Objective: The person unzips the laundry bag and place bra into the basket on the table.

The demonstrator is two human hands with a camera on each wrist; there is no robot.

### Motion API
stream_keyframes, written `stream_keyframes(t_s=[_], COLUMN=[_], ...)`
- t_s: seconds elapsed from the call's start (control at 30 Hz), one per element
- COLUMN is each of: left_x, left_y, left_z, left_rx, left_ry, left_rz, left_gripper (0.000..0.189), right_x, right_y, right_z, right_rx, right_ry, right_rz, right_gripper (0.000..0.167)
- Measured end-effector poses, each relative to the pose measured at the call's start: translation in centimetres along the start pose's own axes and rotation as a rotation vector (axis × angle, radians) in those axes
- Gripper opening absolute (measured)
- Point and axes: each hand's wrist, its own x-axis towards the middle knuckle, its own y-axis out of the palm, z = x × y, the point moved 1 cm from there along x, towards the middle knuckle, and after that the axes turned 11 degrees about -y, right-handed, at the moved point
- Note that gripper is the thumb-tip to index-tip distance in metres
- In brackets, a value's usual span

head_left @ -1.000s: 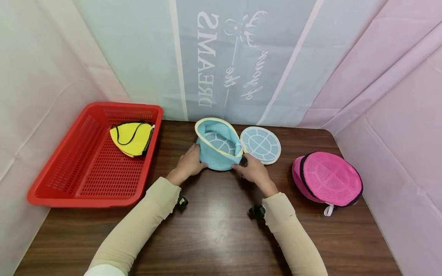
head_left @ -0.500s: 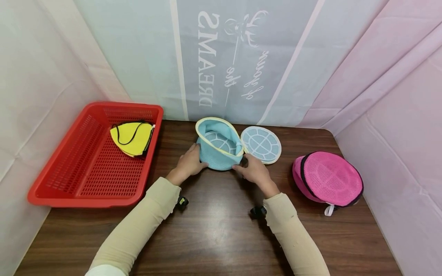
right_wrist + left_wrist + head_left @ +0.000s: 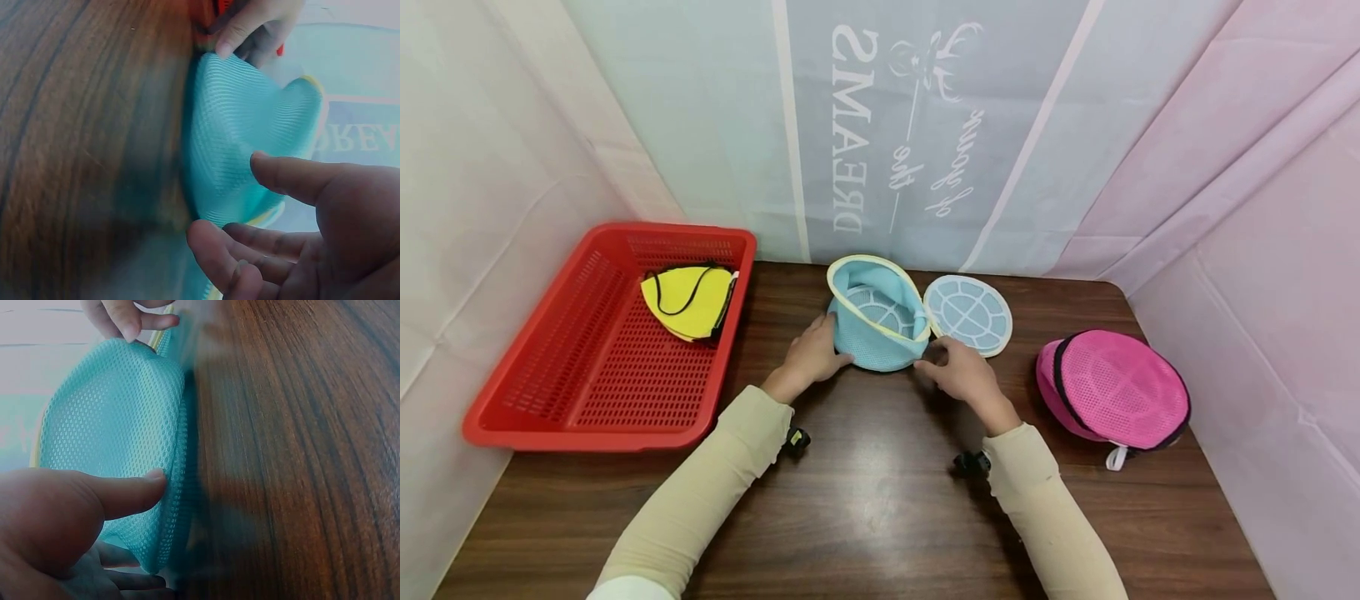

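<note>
A light-blue mesh laundry bag (image 3: pixel 880 340) with yellow trim stands on the table in the head view, its round mouth uncovered. Its round lid (image 3: pixel 967 314) lies folded out to the right. My left hand (image 3: pixel 811 350) holds the bag's left side; in the left wrist view the thumb (image 3: pixel 128 495) lies on the mesh with the fingers behind. My right hand (image 3: pixel 961 371) is by the bag's right side. In the right wrist view its thumb (image 3: pixel 294 178) and fingers are spread apart, gripping nothing; whether a fingertip touches the mesh I cannot tell.
A red plastic basket (image 3: pixel 587 437) stands at the left with a folded yellow bag (image 3: pixel 688 302) with black cord inside. On the right sits a pink mesh laundry bag (image 3: pixel 1120 387) with black trim. Fabric walls (image 3: pixel 925 167) border the brown wooden table (image 3: pixel 865 500).
My right hand has loosened from the bag's right edge and drawn slightly back to the right. My left hand and the bag stay nearly where they were.
</note>
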Motion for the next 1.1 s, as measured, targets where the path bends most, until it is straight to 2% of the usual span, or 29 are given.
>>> stream_keyframes(t_s=[0.33, 0.6, 0.7, 0.87, 1.1], left_x=[0.0, 0.0, 0.0, 0.0, 0.1], left_y=[0.0, -0.1, -0.1, 0.0, 0.2], left_z=[0.0, -0.1, 0.0, -0.1, 0.0], left_rx=[0.003, 0.007, 0.01, 0.01, 0.011], left_ry=[-0.003, -0.009, -0.013, -0.018, -0.016], left_rz=[-0.009, -0.007, -0.005, -0.005, -0.017], left_gripper=[0.088, 0.089, 0.089, 0.088, 0.088], right_x=[-2.5, -5.6, -6.8, -9.0, -11.9], right_y=[-3.4, -7.4, -8.8, -11.1, -13.9], right_z=[0.2, -0.2, -0.6, -1.7, -4.6], right_rx=[-0.021, -0.038, -0.007, 0.029, -0.025], right_ry=[-0.025, -0.028, -0.032, -0.024, -0.008], right_rz=[-0.041, -0.109, -0.124, -0.123, -0.212], right_gripper=[0.05, 0.053, 0.053, 0.054, 0.048])
